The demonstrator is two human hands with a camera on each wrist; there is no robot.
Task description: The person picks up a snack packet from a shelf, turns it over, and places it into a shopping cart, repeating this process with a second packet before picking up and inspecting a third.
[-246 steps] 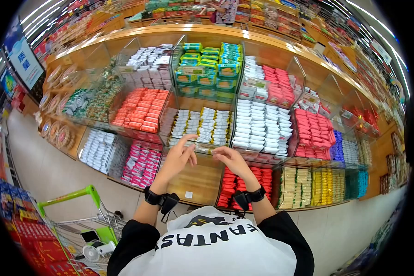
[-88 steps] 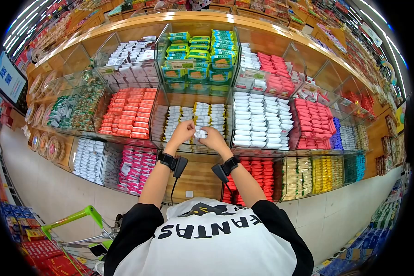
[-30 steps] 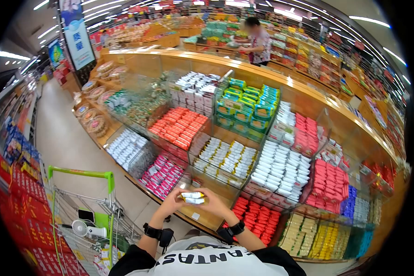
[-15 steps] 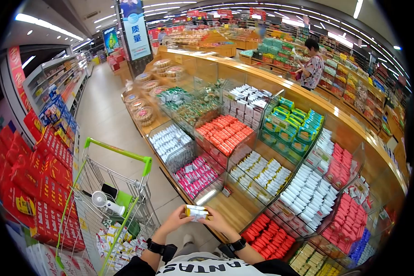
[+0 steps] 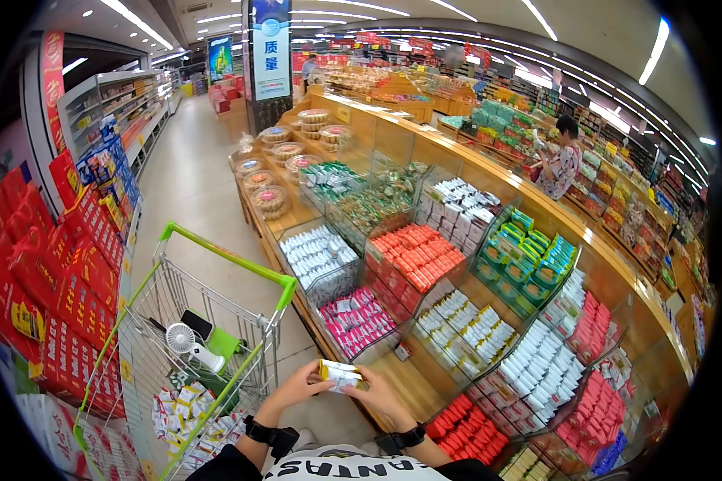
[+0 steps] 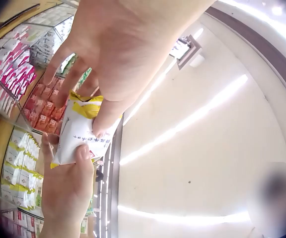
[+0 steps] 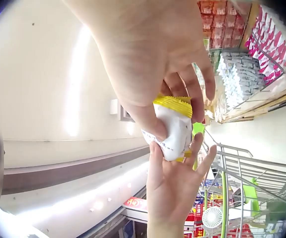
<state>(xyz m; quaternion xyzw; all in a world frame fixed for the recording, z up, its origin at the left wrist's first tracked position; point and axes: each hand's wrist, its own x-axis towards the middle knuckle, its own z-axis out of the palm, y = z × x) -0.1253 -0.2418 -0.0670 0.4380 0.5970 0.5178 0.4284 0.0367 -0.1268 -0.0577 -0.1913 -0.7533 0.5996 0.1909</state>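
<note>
White snack packets (image 5: 341, 375) with yellow crimped ends are held between both hands in front of the body, above the floor at the display's corner. The left hand (image 5: 298, 386) pinches one end, its thumb pressed on the printed wrapper (image 6: 86, 131) in the left wrist view. At the other end, the right hand (image 5: 385, 396) grips with thumb and fingers; its thumb lies across the white wrapper (image 7: 175, 134) in the right wrist view. A bin of similar white-and-yellow packets (image 5: 467, 325) stands ahead to the right.
A green-handled shopping cart (image 5: 229, 255) stands at left, carrying loose packets (image 5: 188, 413), a white fan (image 5: 183, 341) and a phone (image 5: 196, 323). Clear-walled bins of wrapped snacks (image 5: 415, 252) fill the wooden display. Red boxes (image 5: 72, 341) line the far left. A person (image 5: 560, 160) stands beyond the display.
The hands, empty over the bins at first, took up packets from the white-and-yellow bin. The view then turned left towards the cart, with the packets still held in both hands.
</note>
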